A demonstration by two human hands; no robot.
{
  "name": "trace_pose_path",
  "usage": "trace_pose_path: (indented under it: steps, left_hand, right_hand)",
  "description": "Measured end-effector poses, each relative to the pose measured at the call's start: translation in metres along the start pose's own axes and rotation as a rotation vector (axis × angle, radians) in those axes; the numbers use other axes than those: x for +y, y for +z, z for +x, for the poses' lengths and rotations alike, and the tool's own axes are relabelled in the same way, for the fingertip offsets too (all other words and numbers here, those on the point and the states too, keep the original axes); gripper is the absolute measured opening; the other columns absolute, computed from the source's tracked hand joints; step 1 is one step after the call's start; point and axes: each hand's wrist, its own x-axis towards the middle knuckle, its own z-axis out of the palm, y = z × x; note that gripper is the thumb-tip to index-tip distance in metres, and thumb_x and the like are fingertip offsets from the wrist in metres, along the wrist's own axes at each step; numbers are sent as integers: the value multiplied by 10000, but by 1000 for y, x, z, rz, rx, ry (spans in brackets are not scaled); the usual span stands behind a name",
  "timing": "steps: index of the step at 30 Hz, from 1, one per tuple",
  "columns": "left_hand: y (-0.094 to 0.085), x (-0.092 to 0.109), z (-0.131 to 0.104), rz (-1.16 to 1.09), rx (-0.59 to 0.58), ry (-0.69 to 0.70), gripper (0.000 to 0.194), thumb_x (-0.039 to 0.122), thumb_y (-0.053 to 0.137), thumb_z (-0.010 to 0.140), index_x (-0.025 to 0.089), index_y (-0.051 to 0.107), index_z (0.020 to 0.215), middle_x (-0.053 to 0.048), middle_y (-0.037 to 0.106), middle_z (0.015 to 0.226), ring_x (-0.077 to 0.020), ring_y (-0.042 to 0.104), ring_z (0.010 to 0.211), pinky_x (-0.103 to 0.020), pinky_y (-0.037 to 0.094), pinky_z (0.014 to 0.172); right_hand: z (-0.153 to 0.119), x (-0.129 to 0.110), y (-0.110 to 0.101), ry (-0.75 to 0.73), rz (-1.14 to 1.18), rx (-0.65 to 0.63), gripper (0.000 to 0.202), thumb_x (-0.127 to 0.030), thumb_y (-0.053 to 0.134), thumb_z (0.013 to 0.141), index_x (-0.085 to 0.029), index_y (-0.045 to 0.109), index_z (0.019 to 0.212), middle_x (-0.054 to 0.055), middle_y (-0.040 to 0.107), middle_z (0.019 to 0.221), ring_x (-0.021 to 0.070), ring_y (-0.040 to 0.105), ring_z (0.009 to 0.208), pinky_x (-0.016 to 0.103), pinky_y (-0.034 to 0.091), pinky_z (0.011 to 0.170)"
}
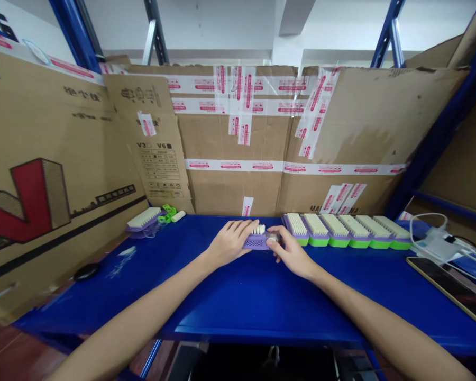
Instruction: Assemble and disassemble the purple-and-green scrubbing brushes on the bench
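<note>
A purple scrubbing brush with white bristles is held just above or on the blue table, bristles facing up. My left hand is closed over its left end, fingers across the bristles, hiding that part. At the right end, my right hand is closed, with thumb and index finger pinching near a small pale, translucent part that I cannot make out clearly. Right of my hands stands a row of several similar brushes, with purple and green bodies and white bristles up.
At the back left lie another brush and green plastic pieces. A black round object sits on the left of the blue table. To the right are a phone and a white charger with cables. Cardboard walls enclose the back.
</note>
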Motion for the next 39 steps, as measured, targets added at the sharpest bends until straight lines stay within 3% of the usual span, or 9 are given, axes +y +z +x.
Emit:
trace_pose_path:
  steps: [3,6,9,14,17,23,29,33,39]
  left_hand:
    - [1,-3,-3,14,-34,44,782,468,635,1132,153,314,1773,-222,725,1505,-373,736,1310,-512,564,1086]
    - [1,-1,-2,76,-54,93,631,339,560,1159,193,390,1748,-187,718,1538,-366,709,1358,-543,524,1167]
    - [-1,1,-1,121,-41,129,567,273,511,1167,228,440,1729,-153,742,1506,-343,711,1356,-543,512,1202]
    - [-7,2,1,131,-13,138,621,188,530,1156,253,409,1761,-131,743,1523,-315,699,1403,-523,504,1255]
    - [-10,1,1,86,-35,114,651,229,542,1165,286,369,1790,-132,720,1566,-317,684,1445,-531,497,1273]
    - [-7,-6,-1,33,-90,129,685,587,545,1170,241,447,1754,-186,692,1598,-361,728,1387,-524,548,1180]
    - [-2,-10,-3,-1,-55,131,630,588,530,1178,178,562,1655,-184,774,1477,-335,788,1270,-492,595,1072]
    - [-2,-11,-2,-17,-32,127,576,575,546,1176,187,611,1596,-166,787,1466,-327,796,1267,-494,605,1067]
    - [1,-16,-6,-26,37,141,570,557,588,1168,211,588,1621,-157,775,1495,-321,790,1308,-510,603,1115]
  right_hand:
    - [0,2,-2,0,-43,-51,594,-645,686,1052,-213,559,1440,146,695,1357,222,742,897,432,700,765]
    - [0,3,-4,-39,-96,-76,612,-603,778,1003,-208,574,1424,144,706,1374,282,744,1117,486,663,985]
    - [-1,2,-3,-28,-88,-119,649,-618,818,975,-196,572,1403,128,735,1302,301,737,1159,501,632,1043]
    - [-2,-4,2,-74,-120,-82,706,-613,843,967,-183,571,1457,170,729,1435,337,733,1265,539,580,1146]
    - [-3,-7,1,-88,-130,-62,673,-618,825,985,-189,605,1455,160,753,1422,338,751,1250,543,588,1144]
    - [-4,-7,3,-64,-121,-91,682,-618,819,990,-186,649,1491,155,790,1395,336,778,1196,557,621,1104]
    - [-3,-6,4,-60,-83,-109,671,-648,813,978,-187,707,1454,161,789,1416,357,781,1217,596,615,1134]
    - [-1,-5,1,-64,-78,-112,697,-643,809,980,-181,681,1485,171,772,1450,371,754,1296,609,590,1175]
    - [1,-8,-6,-114,-134,-147,681,-645,795,997,-184,680,1484,158,770,1393,348,759,1219,572,622,1117]
